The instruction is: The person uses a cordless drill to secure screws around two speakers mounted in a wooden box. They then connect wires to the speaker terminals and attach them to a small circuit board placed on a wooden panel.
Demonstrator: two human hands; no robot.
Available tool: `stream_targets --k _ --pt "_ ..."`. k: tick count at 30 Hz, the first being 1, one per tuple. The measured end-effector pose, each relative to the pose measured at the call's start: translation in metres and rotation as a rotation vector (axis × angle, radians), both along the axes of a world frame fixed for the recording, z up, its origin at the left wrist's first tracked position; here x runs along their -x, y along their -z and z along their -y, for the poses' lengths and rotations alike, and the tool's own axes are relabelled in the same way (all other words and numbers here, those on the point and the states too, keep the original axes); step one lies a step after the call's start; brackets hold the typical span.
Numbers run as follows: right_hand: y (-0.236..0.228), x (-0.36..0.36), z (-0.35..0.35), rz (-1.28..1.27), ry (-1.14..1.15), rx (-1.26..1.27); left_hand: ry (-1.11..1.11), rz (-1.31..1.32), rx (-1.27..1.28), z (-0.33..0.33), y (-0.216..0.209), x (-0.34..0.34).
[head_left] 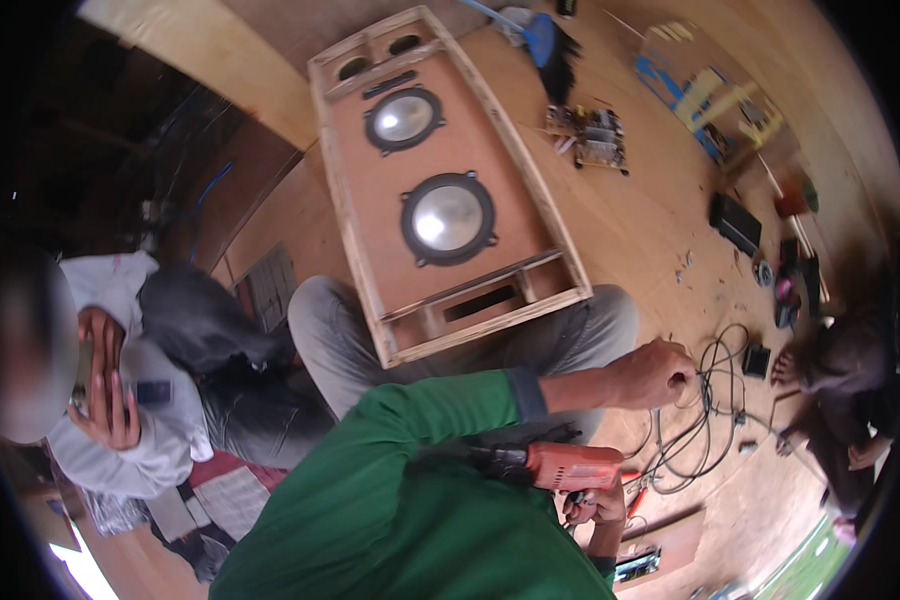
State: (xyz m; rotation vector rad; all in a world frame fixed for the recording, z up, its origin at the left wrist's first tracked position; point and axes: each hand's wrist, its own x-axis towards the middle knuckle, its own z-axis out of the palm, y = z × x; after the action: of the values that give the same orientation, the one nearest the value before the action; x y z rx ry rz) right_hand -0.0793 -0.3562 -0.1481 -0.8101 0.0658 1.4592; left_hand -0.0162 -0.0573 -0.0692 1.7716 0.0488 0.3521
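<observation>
A wooden speaker cabinet (358, 240) leans across my lap, with two round speaker drivers, the nearer one (448, 219) and the farther one (403, 119), set in its panel. My left hand (655, 375) reaches across to the right, past the cabinet's near corner, with its fingers curled closed; what they may hold is hidden. A red power drill (575, 467) lies sideways against my green shirt, its dark chuck pointing left. My right hand (592, 503) is wrapped around the drill's handle. Beside my left hand, black cable (705, 440) lies in loose loops on the floor.
A person in a white top (135, 370) sits close on the left; another person's legs (845, 400) show at the right edge. Circuit boards (600, 140), a blue-handled brush (550, 55), a black box (736, 223) and red-handled pliers (637, 500) lie on the floor.
</observation>
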Motion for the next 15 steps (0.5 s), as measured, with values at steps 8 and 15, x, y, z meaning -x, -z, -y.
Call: stream_targets --k 8,15 --pt "-0.024 -0.013 0.004 0.26 0.334 -0.022 -0.129 0.217 0.039 -0.072 -0.147 0.176" --pt "-0.119 -0.008 -0.065 0.587 0.32 -0.078 -0.439 0.363 1.184 -0.093 -0.123 0.265"
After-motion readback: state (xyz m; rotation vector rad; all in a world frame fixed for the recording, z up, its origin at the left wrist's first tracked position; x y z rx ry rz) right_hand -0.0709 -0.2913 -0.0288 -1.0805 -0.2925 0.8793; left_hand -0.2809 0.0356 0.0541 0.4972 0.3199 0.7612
